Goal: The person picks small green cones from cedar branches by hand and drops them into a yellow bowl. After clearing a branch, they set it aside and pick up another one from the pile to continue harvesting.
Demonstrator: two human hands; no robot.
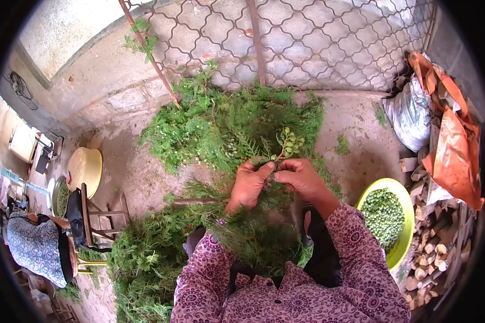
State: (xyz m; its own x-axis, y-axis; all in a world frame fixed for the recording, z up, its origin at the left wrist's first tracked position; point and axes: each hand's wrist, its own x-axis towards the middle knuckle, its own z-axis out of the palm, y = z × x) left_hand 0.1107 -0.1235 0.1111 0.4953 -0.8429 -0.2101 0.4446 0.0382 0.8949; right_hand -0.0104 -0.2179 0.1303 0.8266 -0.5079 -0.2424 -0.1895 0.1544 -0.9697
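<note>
My left hand [249,185] is closed on a green leafy branch [253,229], whose feathery foliage hangs over my lap. Close beside it, my right hand [299,179] pinches with thumb and forefinger at a small sprig [289,144] with a reddish stem and round green tips. The two hands nearly touch at the fingertips. Behind them lies a big heap of cut green branches [199,129]. To the right, a yellow-green basin [407,215] holds many small green pieces.
Another branch pile [145,264] lies at the lower left. A person [37,245] sits at far left, by a chair [99,215] and a yellow tub [91,169]. Stacked firewood [431,258], a white sack [409,116] and orange bag [452,161] stand right. A metal lattice [307,48] leans behind.
</note>
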